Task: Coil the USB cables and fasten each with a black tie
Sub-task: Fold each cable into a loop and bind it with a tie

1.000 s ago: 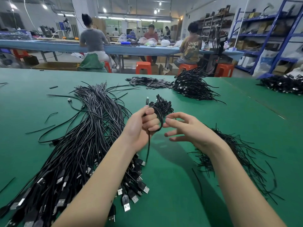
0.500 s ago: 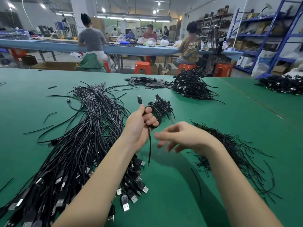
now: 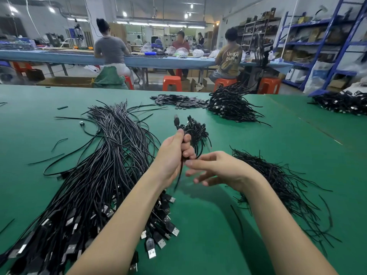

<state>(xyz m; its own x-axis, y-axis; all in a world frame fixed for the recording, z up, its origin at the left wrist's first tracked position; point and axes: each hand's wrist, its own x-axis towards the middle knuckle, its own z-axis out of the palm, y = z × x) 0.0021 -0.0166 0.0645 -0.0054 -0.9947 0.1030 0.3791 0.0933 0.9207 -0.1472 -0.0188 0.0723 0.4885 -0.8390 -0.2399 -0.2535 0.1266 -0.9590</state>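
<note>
The left hand [image 3: 172, 153] is clamped on a thin black coiled USB cable [image 3: 195, 135], held above the green surface [image 3: 218, 225]; the right hand [image 3: 216, 169] is loose at 4 o'clock, holding nothing I can see; coiling looks done; next, I think, take a thin black tie from the pile [image 3: 278, 185] at 3 o'clock.

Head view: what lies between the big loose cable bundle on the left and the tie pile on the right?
In the head view, both hands: the left hand grips the coiled cable, the right hand beside it, over bare green table.
</note>
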